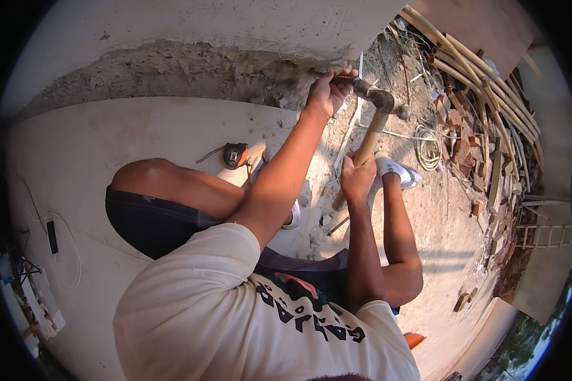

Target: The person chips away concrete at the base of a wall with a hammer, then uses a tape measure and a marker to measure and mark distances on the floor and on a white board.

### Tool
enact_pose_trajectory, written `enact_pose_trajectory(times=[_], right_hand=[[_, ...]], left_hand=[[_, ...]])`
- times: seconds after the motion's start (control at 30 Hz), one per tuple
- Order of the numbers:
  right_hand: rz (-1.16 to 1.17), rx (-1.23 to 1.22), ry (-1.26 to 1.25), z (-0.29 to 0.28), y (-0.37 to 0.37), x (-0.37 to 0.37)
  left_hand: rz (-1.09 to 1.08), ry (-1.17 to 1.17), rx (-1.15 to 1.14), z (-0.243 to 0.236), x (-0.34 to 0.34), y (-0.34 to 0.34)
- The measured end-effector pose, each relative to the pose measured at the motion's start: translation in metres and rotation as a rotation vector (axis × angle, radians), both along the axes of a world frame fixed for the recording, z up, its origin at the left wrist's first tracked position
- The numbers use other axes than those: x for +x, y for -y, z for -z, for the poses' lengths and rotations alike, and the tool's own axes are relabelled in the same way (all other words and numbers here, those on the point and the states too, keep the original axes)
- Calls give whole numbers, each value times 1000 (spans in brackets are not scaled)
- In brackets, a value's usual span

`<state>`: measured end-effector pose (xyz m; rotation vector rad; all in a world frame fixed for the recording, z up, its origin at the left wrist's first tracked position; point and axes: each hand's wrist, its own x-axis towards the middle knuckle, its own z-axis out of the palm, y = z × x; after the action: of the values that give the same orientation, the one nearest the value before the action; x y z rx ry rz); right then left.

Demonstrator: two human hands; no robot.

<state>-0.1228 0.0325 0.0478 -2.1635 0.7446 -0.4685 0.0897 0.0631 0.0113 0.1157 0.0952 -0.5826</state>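
My left hand point(327, 95) grips a dark metal chisel point(343, 79) at the rough, broken base of the white wall point(203, 22). My right hand point(357, 174) is closed around the wooden handle of a hammer point(381, 100), whose metal head is by the outer end of the chisel; I cannot tell whether they touch. An orange and black tape measure point(235, 154) sits below my left forearm's line, near my left knee. I sit low, knees bent, with sandalled feet on the dusty ground.
Bamboo poles point(470, 70) and broken bricks point(457, 105) are piled along the right, beside a coiled white cord point(428, 146). A black rectangular device point(52, 237) with a white cable lies at left. A ladder-like frame point(543, 235) is at far right.
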Motion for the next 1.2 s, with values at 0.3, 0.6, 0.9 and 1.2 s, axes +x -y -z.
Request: enact_pose_trajectory(times=[0.3,0.6,0.9,1.2], right_hand=[[11,149,816,-204,26,-5],[83,54,340,-33,-13,15],[41,78,560,-169,35,-14],[183,-344,712,-43,18,21]], left_hand=[[9,46,-1,1,11,-16],[58,85,-27,9,12,-13],[-1,46,-8,7,14,-17],[26,23,21,-11,4,-4]])
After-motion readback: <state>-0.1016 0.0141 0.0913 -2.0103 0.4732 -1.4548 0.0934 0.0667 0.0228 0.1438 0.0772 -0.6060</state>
